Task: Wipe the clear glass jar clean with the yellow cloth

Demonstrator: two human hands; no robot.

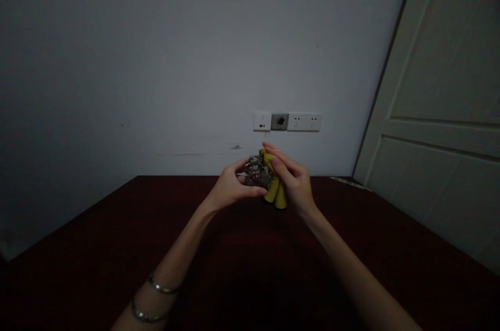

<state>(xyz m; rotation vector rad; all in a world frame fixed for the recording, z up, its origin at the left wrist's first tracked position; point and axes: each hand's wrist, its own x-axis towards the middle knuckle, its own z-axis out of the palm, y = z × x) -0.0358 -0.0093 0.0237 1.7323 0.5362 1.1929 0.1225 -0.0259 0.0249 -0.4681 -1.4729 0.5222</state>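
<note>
Both my hands meet above the far part of a dark red table (117,247). My left hand (230,188) is closed around a small clear, faceted glass object (257,172), fingers and thumb pinching its sides. My right hand (295,180) is closed on a yellow cloth (275,190), pressing it against the glass object's right side. The cloth's folded ends hang down below my fingers. Two thin bracelets sit on my left wrist (156,300).
A pale wall stands just behind the table, with a row of white sockets and a grey switch plate (287,122). A white panelled door (441,112) is at the right. A thin flat strip (349,181) lies at the table's far right corner.
</note>
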